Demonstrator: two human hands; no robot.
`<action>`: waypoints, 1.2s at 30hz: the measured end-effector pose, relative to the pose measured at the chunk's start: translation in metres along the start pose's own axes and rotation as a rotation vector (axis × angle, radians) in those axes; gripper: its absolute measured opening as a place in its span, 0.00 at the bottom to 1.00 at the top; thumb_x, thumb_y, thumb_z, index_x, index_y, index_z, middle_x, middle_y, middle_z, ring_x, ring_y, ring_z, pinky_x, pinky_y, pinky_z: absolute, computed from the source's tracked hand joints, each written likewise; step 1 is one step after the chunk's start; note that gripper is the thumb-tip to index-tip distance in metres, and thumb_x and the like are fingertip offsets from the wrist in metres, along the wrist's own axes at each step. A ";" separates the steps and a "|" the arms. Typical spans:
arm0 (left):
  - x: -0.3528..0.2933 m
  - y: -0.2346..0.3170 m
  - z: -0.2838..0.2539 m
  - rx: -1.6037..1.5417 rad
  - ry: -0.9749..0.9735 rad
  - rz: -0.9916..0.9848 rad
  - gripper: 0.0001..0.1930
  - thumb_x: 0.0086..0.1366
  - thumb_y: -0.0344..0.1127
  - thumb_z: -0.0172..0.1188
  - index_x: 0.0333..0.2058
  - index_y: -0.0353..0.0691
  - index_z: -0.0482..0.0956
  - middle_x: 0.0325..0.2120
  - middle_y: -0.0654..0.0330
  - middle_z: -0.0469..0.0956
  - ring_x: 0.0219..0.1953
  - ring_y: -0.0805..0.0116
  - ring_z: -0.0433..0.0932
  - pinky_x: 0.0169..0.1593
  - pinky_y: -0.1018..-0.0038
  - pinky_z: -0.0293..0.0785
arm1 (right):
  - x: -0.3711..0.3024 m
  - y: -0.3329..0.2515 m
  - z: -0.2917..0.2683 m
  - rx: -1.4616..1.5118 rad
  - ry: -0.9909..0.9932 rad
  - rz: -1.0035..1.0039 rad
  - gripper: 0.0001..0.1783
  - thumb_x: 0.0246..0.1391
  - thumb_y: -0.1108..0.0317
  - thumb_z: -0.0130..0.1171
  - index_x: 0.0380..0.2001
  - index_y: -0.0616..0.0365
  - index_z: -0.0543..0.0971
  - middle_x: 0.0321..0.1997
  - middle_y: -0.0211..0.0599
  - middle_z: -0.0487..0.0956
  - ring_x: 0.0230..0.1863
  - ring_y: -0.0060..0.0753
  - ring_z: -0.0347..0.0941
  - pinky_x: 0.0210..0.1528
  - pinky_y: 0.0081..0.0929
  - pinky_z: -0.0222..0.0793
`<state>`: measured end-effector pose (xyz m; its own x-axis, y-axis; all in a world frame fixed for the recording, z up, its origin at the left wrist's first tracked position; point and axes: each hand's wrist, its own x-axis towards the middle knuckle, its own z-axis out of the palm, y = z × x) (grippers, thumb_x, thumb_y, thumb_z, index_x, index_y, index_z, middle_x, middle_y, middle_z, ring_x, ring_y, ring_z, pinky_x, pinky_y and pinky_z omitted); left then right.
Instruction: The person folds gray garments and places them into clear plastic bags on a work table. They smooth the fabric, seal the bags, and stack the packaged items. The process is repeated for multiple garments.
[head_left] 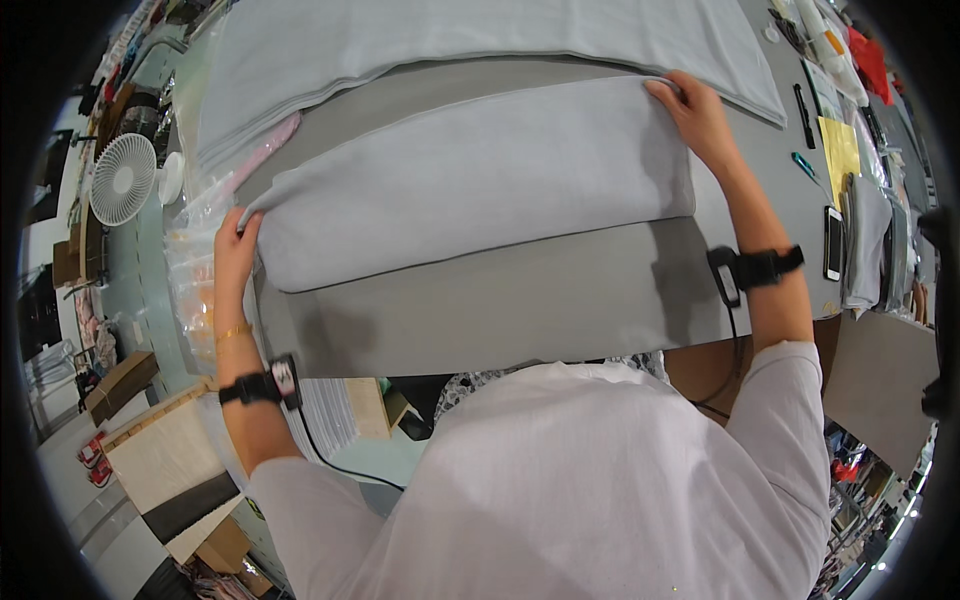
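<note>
A long folded piece of light grey fabric [470, 180] lies across the grey tabletop [520, 305] in front of me. My left hand [238, 240] pinches its far left corner between thumb and fingers. At the opposite end, my right hand [690, 108] grips the far right corner the same way. Both arms are stretched wide, and the cloth lies flat between them. Just beyond it rests a larger stack of pale grey fabric [480, 30] in layers, its near edge curving across the back of the table.
At the left stand a white fan [124, 180] and clear plastic bags [195, 265]. Along the right edge lie a phone [832, 243], a teal cutter [803, 163], a black pen [804, 115], yellow paper [838, 155] and folded grey cloth [866, 240]. Cables hang from bands on both forearms.
</note>
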<state>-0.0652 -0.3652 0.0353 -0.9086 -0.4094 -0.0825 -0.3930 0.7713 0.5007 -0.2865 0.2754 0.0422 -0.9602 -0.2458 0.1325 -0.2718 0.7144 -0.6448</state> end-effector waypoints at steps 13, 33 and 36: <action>-0.106 0.116 0.112 0.118 0.009 0.684 0.35 0.71 0.42 0.63 0.71 0.34 0.64 0.74 0.44 0.57 0.77 0.45 0.53 0.77 0.50 0.52 | -0.090 0.067 -0.015 0.081 0.062 0.405 0.16 0.69 0.58 0.64 0.37 0.62 0.80 0.33 0.34 0.83 0.33 0.23 0.74 0.35 0.32 0.71; -0.103 0.114 0.121 -0.850 -0.055 -0.132 0.18 0.70 0.33 0.64 0.55 0.33 0.76 0.46 0.56 0.84 0.47 0.67 0.82 0.51 0.70 0.77 | -0.102 -0.162 0.140 0.041 -0.331 -0.494 0.31 0.64 0.52 0.66 0.63 0.58 0.73 0.57 0.44 0.78 0.59 0.49 0.75 0.61 0.47 0.70; -0.097 0.110 0.122 -0.609 0.050 -0.083 0.19 0.71 0.33 0.64 0.58 0.35 0.76 0.50 0.56 0.83 0.51 0.64 0.81 0.56 0.69 0.76 | -0.118 -0.129 0.137 -0.237 -0.191 -0.664 0.37 0.63 0.48 0.64 0.68 0.57 0.71 0.72 0.51 0.68 0.75 0.53 0.61 0.75 0.55 0.54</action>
<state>-0.0372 -0.1811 -0.0068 -0.8649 -0.4900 -0.1088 -0.2970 0.3248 0.8979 -0.1291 0.1227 0.0064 -0.5660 -0.7713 0.2912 -0.8204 0.4921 -0.2914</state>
